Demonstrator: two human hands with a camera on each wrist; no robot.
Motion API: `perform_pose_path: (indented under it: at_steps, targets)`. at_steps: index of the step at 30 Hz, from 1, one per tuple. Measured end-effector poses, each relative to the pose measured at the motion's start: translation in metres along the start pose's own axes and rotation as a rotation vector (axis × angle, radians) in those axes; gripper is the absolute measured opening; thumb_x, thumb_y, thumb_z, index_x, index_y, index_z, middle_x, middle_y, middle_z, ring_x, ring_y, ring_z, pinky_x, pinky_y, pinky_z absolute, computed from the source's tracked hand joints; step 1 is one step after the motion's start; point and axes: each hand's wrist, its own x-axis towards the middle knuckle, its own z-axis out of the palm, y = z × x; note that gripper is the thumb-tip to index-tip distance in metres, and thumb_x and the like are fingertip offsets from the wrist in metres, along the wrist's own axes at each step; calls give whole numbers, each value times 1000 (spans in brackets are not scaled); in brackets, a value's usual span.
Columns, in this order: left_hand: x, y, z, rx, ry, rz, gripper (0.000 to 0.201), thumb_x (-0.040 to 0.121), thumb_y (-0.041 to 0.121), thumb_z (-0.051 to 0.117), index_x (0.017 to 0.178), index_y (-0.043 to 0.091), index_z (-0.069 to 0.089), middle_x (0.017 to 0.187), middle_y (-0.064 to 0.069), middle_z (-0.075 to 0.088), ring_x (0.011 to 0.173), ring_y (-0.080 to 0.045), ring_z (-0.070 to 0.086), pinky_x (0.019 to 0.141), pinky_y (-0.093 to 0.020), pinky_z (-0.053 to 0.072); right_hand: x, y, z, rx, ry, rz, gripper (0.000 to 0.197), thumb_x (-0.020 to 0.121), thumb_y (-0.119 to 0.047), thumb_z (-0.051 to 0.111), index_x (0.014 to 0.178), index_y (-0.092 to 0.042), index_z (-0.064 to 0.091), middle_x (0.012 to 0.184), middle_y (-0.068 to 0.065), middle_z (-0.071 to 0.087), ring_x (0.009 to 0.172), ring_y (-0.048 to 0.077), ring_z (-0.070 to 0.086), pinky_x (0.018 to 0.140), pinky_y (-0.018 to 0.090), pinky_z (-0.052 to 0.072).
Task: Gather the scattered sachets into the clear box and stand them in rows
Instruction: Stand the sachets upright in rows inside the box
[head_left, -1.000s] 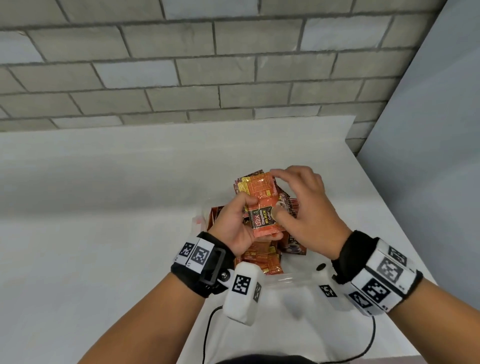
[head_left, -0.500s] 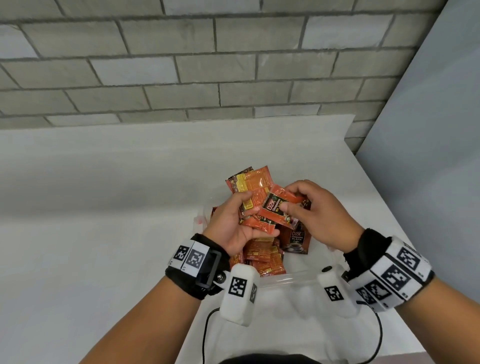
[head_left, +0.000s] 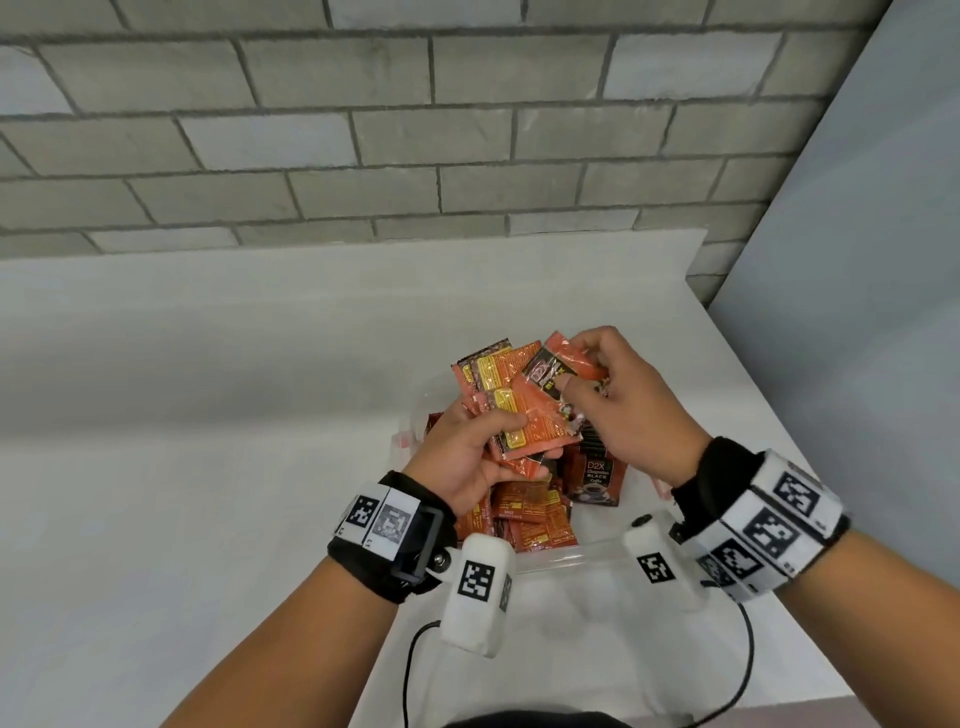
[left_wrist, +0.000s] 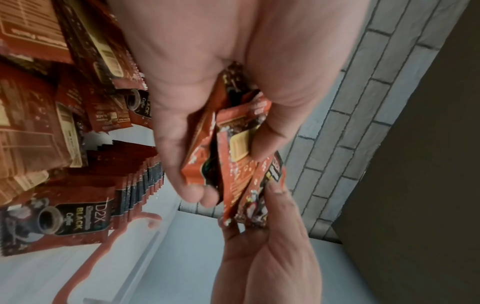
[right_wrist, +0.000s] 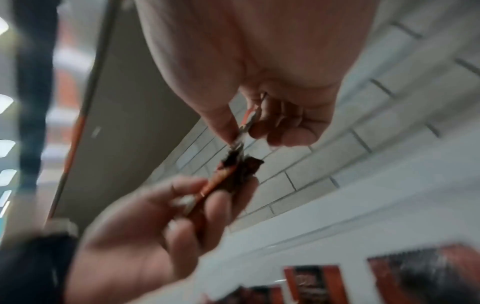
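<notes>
Sachets (head_left: 511, 410) fanned in left grip (head_left: 470, 457), one pinched by right (head_left: 618, 410), above white table (head_left: 208, 415).

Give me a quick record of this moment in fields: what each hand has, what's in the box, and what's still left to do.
left hand: grips a fanned bunch of orange sachets above the box
right hand: pinches one sachet at the top of the bunch
clear box: on the white table, below both hands
in the box: a standing row of sachets; loose sachets lying flat beside it
left to do: the held sachets and the flat ones are not yet stood in rows
</notes>
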Motion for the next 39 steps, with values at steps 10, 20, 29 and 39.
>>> perform_pose_path:
  at_steps: [10,20,29,39]
  targets:
    - [-1,0,-2,121,21,92,37,75,7,68,110,16,62,102,-11,72,88,-31,70,59,-34,58,-2,-1,-2,-200,-75,-127,33,94,-18,56,127,-13,50,108,-10,56,90,-2,52,73,-1,38]
    - [4,3,2,-148,186,26,18,94,7,51,111,10,56,92,-7,75,83,-33,71,64,-53,58,-6,11,-14,93,-103,87,42,93,-13,59,129,-30,49,102,-7,63,88,11,65,71,25,54]
    - [-1,4,2,-182,127,69,29,93,-2,47,118,11,53,109,-16,70,96,-38,67,74,-52,58,-9,10,-14,294,21,244,12,89,-5,60,95,-15,56,87,0,68,74,10,65,69,26,48]
    - [1,-5,12,-153,111,231,30,92,-6,46,115,8,59,108,-12,71,99,-28,69,81,-46,58,-8,1,14,519,-39,428,6,94,-16,55,92,-14,60,80,2,67,70,13,62,63,30,52]
